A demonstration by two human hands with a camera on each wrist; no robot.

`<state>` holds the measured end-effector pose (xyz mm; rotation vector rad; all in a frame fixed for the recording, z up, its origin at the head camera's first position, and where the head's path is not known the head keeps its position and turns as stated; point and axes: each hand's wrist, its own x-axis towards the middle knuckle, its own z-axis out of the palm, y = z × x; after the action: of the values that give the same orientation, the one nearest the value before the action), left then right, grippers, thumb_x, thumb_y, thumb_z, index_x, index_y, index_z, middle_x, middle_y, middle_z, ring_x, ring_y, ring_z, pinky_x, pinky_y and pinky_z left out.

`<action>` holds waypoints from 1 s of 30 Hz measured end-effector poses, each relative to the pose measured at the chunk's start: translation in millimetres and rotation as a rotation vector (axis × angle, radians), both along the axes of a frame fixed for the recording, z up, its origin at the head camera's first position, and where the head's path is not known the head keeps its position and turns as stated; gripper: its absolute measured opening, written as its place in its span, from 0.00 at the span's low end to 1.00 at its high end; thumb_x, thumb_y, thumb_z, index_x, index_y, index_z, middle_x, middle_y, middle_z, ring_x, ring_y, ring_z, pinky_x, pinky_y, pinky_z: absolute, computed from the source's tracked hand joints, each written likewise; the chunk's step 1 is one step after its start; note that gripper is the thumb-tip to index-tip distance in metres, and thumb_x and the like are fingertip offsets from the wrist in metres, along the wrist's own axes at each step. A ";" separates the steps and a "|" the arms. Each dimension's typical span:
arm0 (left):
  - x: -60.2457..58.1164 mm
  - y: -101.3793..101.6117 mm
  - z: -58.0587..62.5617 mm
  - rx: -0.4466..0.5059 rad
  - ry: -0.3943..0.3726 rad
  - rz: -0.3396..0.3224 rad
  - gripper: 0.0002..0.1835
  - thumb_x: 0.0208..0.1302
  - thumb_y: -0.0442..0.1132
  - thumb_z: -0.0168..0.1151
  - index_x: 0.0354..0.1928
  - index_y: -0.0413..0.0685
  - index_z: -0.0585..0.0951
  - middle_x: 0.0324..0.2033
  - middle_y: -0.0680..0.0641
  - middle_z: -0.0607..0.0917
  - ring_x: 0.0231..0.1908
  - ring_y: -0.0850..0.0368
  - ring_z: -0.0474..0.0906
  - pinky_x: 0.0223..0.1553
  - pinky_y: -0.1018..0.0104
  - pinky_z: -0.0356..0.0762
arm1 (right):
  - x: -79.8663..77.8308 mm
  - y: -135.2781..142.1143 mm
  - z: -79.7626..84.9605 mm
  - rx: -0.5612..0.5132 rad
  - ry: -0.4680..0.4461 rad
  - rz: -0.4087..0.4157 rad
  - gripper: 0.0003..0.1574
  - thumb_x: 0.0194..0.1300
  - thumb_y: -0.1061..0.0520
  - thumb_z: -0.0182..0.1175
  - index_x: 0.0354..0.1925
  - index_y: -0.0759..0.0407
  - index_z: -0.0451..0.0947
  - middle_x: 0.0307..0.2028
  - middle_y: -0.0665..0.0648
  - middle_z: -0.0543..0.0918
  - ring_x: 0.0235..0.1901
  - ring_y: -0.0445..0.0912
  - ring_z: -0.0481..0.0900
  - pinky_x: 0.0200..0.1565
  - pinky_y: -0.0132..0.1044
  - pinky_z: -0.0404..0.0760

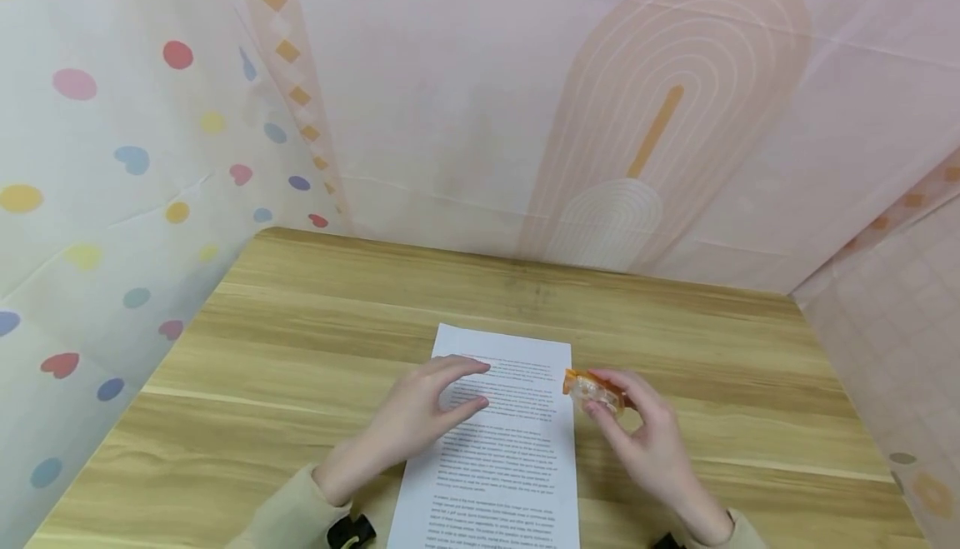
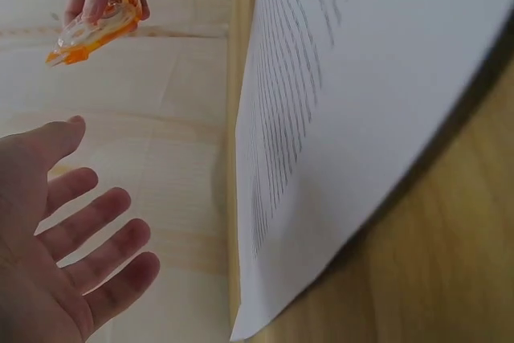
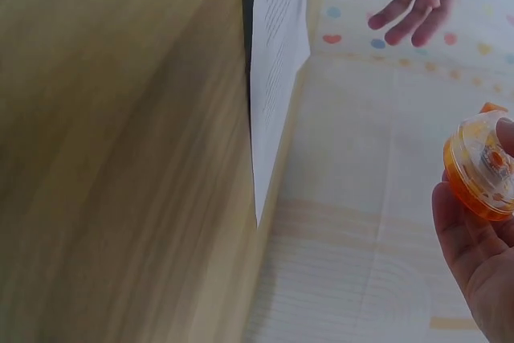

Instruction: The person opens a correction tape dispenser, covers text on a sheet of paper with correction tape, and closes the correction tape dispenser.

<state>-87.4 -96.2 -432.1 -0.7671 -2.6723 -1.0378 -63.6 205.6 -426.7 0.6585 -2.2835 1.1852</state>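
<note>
Left hand (image 1: 408, 411): raised over the printed sheet (image 1: 495, 461), fingers extended and spread, thumb apart, nothing in its grasp. Right hand (image 1: 654, 445): partly closed, pinching the orange-and-clear tape dispenser (image 1: 596, 392) between thumb and fingers, clear of the tabletop (image 1: 750, 416), near the sheet's right edge. Sheet lies on the wood-grain surface. Beyond the far edge: pink patterned backdrop (image 1: 435, 74)
</note>
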 end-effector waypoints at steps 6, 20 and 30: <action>-5.4 -14.4 -0.6 -0.155 0.015 -0.004 0.23 0.66 0.45 0.74 0.61 0.48 0.85 0.59 0.44 0.88 0.59 0.44 0.87 0.60 0.48 0.86 | -10.9 4.4 -1.8 0.053 -0.008 0.012 0.31 0.55 0.73 0.74 0.57 0.58 0.84 0.44 0.56 0.90 0.39 0.32 0.81 0.42 0.22 0.80; -13.6 -46.0 -9.6 -0.353 -0.121 -0.038 0.32 0.66 0.49 0.73 0.69 0.47 0.79 0.69 0.39 0.81 0.67 0.39 0.81 0.65 0.41 0.81 | -38.2 14.7 -7.7 0.302 0.019 0.069 0.30 0.60 0.68 0.72 0.61 0.57 0.82 0.46 0.53 0.88 0.37 0.37 0.82 0.33 0.26 0.80; -17.7 -53.1 -14.4 -0.400 -0.144 -0.119 0.38 0.65 0.52 0.74 0.73 0.46 0.75 0.74 0.36 0.75 0.70 0.35 0.77 0.67 0.35 0.78 | -53.8 10.6 -5.4 0.417 0.065 0.111 0.27 0.64 0.66 0.71 0.61 0.55 0.83 0.43 0.50 0.86 0.30 0.32 0.74 0.30 0.22 0.74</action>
<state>-105.2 -149.3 -446.5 -0.9630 -3.0382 -0.6024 -117.3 216.2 -432.1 0.9693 -2.4856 0.7192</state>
